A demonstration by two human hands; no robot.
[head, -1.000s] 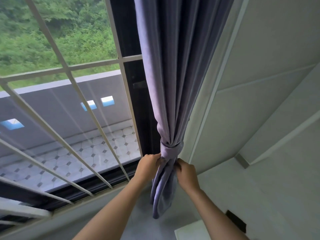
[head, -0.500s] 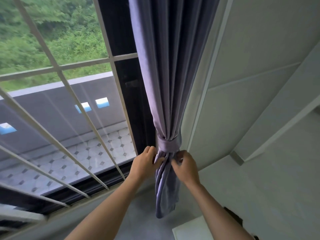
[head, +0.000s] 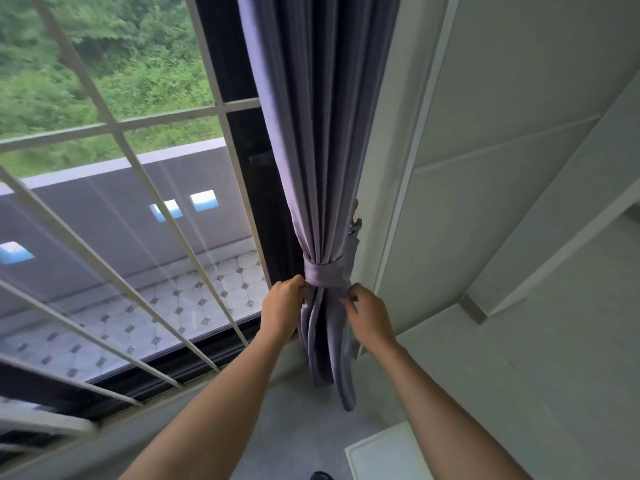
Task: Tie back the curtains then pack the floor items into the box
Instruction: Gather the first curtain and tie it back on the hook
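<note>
A purple curtain (head: 318, 140) hangs gathered into a bundle beside the window's right edge. A matching fabric tieback (head: 325, 274) wraps around it low down, and the curtain's tail (head: 329, 348) hangs loose below the band. My left hand (head: 282, 308) holds the left side of the bundle just under the tieback, fingers curled onto the fabric. My right hand (head: 369, 317) pinches the folds on the right side at the band's lower edge. A small hook (head: 356, 223) shows on the wall just above the band.
A white metal window grille (head: 138, 188) fills the left. The white wall (head: 485, 168) and a recessed panel stand to the right. A white flat object (head: 384, 452) lies on the grey floor at the bottom, with a small dark thing (head: 320, 475) beside it.
Both hands have stayed at the tieback, shifting slightly on the fabric. The bundle hangs straighter and the view has moved a little.
</note>
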